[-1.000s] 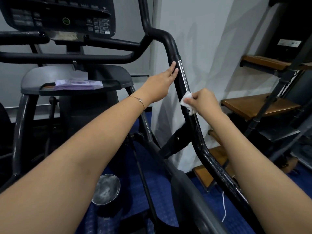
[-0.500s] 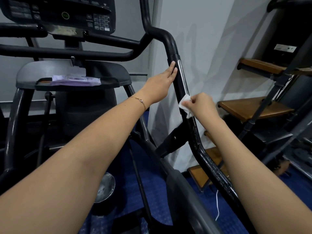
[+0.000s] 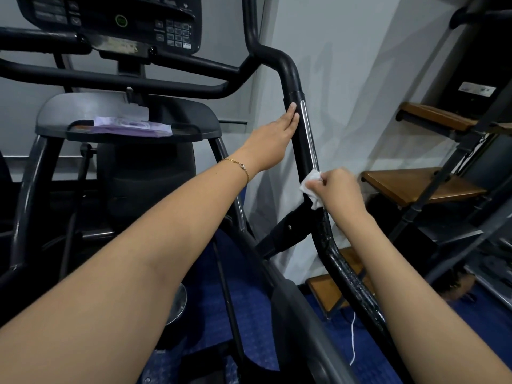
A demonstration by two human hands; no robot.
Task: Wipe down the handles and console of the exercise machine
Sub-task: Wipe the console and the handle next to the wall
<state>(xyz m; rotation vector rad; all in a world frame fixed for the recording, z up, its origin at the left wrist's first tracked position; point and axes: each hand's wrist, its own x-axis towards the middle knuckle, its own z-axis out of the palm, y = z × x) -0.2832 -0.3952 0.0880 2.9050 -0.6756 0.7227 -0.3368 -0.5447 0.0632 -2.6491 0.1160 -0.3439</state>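
Observation:
The black right handle (image 3: 300, 139) of the exercise machine slopes down from the upper middle to the lower right, with a chrome strip along its right side. My left hand (image 3: 273, 138) rests flat against the handle's left side, fingers straight. Lower down, my right hand (image 3: 336, 187) pinches a small white wipe (image 3: 311, 185) and presses it on the handle. The dark console (image 3: 116, 20) with its keypad sits at the top left.
A grey tray (image 3: 194, 128) below the console holds a purple wipe packet (image 3: 130, 126). Wooden stair steps (image 3: 415, 184) on a black frame stand at the right. A white wall lies behind the handle. Blue carpet and a white cord (image 3: 353, 336) lie below.
My right hand with the wipe has slid slightly down the handle. My left hand has stayed on the handle. The view has tilted a little.

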